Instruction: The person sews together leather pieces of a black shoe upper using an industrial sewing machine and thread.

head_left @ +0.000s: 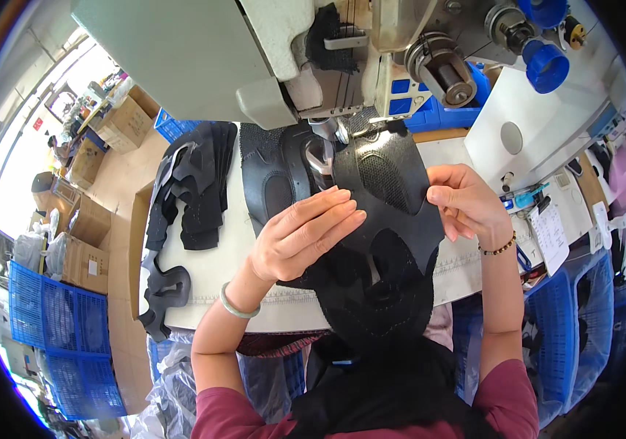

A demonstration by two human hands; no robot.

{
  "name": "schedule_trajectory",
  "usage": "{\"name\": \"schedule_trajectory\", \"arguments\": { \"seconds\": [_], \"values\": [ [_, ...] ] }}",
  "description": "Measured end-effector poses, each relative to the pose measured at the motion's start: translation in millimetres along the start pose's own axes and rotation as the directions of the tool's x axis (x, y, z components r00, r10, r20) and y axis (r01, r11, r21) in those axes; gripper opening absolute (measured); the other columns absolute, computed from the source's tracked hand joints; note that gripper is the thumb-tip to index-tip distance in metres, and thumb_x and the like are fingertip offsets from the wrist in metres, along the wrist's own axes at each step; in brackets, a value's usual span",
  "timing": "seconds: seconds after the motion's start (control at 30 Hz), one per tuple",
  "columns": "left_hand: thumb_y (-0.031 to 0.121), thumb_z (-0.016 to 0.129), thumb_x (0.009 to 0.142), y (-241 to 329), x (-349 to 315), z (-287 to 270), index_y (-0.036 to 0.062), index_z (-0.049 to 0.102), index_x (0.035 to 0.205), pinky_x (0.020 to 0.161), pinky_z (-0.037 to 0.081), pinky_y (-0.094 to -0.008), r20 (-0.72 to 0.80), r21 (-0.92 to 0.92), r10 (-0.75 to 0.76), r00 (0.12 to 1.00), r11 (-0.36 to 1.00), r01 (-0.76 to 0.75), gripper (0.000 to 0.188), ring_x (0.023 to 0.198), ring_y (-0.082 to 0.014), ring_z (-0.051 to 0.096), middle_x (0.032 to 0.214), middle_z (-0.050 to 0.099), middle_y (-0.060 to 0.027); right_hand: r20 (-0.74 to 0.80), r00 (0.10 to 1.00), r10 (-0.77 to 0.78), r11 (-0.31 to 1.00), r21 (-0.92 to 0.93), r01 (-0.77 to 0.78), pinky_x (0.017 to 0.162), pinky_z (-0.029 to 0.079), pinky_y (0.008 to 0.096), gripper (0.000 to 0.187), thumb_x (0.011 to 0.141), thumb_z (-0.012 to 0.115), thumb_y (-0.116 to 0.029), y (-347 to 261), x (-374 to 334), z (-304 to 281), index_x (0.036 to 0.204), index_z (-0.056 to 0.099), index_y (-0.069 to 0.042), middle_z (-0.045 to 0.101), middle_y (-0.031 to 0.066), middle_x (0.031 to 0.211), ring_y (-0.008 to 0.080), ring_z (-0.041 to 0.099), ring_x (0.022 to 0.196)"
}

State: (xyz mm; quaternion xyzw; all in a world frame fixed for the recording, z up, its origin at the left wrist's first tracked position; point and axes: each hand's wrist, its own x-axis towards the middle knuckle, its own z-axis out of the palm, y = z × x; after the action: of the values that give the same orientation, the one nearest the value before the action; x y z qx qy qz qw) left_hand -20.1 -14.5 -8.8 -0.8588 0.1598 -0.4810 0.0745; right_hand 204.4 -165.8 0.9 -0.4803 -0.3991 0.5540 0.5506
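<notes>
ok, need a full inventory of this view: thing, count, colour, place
sewing machine: 1, pale grey, top centre
workpiece: 1, black, under the machine head
loose cut pieces: several, black, table's left side
table: 1, white, centre
paper sheet: 1, white, right
crates: several, blue, both sides
cardboard boxes: several, brown, left
plastic bags: several, clear, lower left
bangle: 1, pale, left wrist
bracelet: 1, dark beads, right wrist
sleeves: 2, maroon, bottom
left hand: 1, bare, over workpiece
right hand: 1, bare, workpiece's right edge
</notes>
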Motion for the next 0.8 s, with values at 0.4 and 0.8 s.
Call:
{"name": "schedule_trajectory", "arguments": {
  "seconds": [0.4, 0.8],
  "values": [
    [-0.004, 0.068, 0.062, 3, 8, -18, -0.0042, 0.070, 0.089, 0.083, 0.057, -0.0302, 0.077, -0.015, 0.008, 0.997, 1.000, -0.007, 0.027, 0.093, -0.0247, 0.064, 0.096, 0.065, -0.0111, -0.014, 0.999, -0.052, 0.986, -0.158, 0.049, 0.029, 0.026, 0.0178, 0.035, 0.088, 0.063, -0.021, -16, -9, 19, 0.062, 0.043, -0.010, 0.051, 0.0042, 0.043, 0.0058, 0.044, 0.030],
    [-0.010, 0.063, 0.065, -1, 12, -3, -0.0006, 0.070, 0.088, 0.078, 0.058, -0.0291, 0.023, 0.029, -0.032, 0.999, 0.999, 0.031, 0.026, 0.087, -0.0230, 0.066, 0.092, 0.064, -0.0075, -0.035, 0.993, -0.112, 0.992, -0.056, 0.110, 0.033, 0.029, 0.0162, 0.026, 0.085, 0.066, -0.014, -30, 10, 12, 0.063, 0.053, -0.005, 0.047, -0.0027, 0.049, 0.0065, 0.049, 0.035]
  ]
}}
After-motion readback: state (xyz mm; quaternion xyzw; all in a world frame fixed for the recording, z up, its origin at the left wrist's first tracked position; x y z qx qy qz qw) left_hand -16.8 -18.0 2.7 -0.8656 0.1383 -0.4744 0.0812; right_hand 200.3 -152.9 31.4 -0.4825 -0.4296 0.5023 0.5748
